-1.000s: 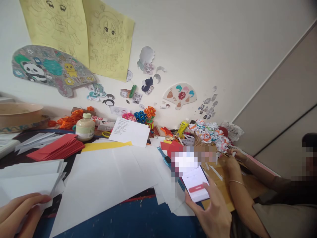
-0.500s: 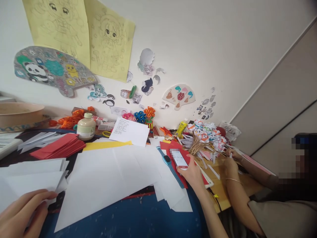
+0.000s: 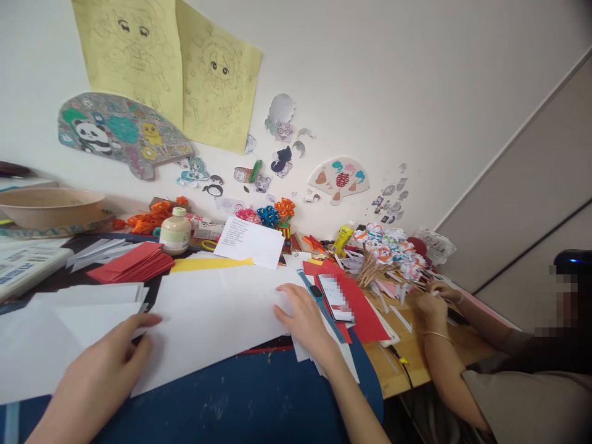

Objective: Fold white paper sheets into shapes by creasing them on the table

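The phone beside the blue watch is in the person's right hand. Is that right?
Not quite. The head view shows the phone beside the blue watch, but it lies on red paper; the right hand is apart from it, over the large white sheet.

A red double-happiness character, 囍, reads clearly on the white fan [image 3: 339, 180] at one o'clock. Handwritten lines on the card [image 3: 250, 242], near nine o'clock, are too small to read. Print on the bottle's label [image 3: 176, 233], farther toward nine, and the phone's [image 3: 333, 298] partly blurred digits, at five, are illegible.
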Tool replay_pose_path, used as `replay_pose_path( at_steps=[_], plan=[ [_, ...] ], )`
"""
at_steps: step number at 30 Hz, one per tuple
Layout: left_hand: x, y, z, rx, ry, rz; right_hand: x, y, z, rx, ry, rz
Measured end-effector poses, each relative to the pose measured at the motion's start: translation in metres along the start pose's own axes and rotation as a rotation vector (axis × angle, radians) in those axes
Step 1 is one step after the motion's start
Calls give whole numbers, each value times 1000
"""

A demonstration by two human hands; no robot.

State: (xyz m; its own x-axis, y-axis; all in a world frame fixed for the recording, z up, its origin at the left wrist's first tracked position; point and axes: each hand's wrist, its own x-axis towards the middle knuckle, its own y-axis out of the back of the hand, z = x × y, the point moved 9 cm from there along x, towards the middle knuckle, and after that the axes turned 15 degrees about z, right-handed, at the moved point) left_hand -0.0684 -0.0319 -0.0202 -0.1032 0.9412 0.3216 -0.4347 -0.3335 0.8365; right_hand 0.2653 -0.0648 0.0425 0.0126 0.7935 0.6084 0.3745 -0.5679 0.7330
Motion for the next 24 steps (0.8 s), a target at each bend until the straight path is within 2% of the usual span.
replay_pose_path(
  at_steps=[2, 4, 7, 10, 15, 24],
  plan=[
    [19, -4, 25, 16, -82, -63, 13, -36, -10, 54, -33, -77],
    [42, -9, 46, 81, -151, -92, 26, -64, -7, 75, -109, -101],
    [75, -18, 68, 142, -227, -57, 40, -86, -5, 95, -134, -52],
    [92, -30, 72, 157, -229, -6, 41, -92, -6, 134, -125, -12],
    [87, -42, 78, 147, -318, 32, 36, -92, -9, 385, -149, -18],
    [90, -43, 78, 94, -381, 79, 35, -94, -16, 529, -159, -96]
  ],
)
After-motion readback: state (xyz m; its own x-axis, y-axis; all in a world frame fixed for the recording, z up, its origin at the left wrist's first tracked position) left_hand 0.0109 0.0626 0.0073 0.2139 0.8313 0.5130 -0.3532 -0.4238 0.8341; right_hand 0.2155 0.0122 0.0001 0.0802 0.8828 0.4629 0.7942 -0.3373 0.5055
